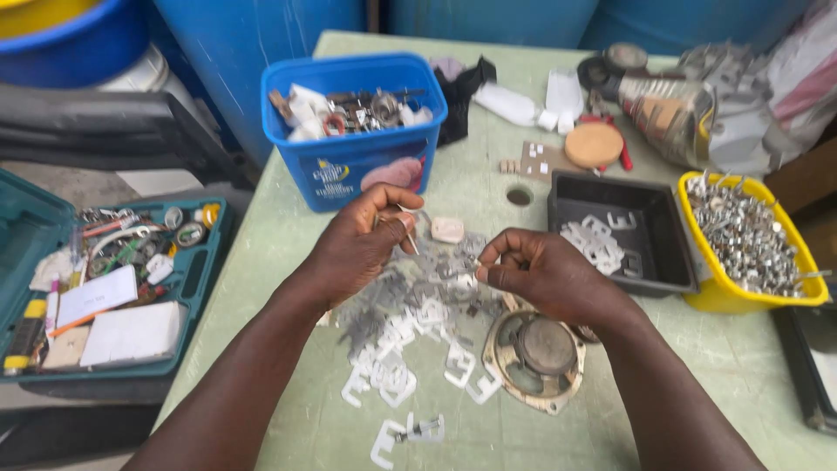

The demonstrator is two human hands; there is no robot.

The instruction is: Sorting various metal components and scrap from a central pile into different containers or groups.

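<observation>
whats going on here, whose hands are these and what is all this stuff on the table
This is one picture from a camera worn on a person's head, looking down at their own bare hands over a pale green table. The left hand pinches a thin metal pin; the right hand pinches a small white clip. Below them lies a pile of white plastic clips and an old speaker. Nearby stand a blue tub of hardware, a black tray and a yellow tub of metal nails.

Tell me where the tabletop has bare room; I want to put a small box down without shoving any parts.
Bare green tabletop lies left of the left hand, below the blue tub. Another patch sits right of the old speaker, below the yellow bin of metal pieces. Crowded: the white clip pile under both hands, and the far right corner.
</observation>
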